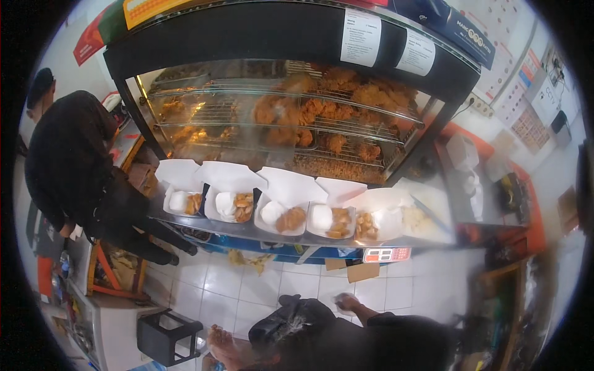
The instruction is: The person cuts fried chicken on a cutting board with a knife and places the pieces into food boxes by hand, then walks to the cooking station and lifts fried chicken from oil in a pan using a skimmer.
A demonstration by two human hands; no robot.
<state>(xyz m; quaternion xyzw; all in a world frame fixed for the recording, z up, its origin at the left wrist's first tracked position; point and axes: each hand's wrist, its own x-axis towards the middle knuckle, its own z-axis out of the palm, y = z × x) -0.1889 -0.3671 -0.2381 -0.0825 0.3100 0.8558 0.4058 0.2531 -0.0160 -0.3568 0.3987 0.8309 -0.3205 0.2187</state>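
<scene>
My left hand (220, 339) is low in the picture, beside a black plastic stool, its fingers partly blurred. My right hand (345, 303) hangs over the tiled floor, in what looks like a clear plastic glove; whether it holds anything is not plain. Neither hand touches the counter. Before me, several open white paper boxes (280, 220) stand in a row on the metal counter (274, 237). Each holds a white mound, apparently rice, beside cut brown fried pieces (290, 220). At the row's right end a knife (431, 213) lies on a pale cutting board (445, 199).
A glass-fronted warmer (297, 106) with fried chicken on wire racks rises behind the boxes. On the left a person in black (74, 148) bends over another counter. The black stool (167, 336) stands at lower left. Cardboard (363, 272) lies below the counter.
</scene>
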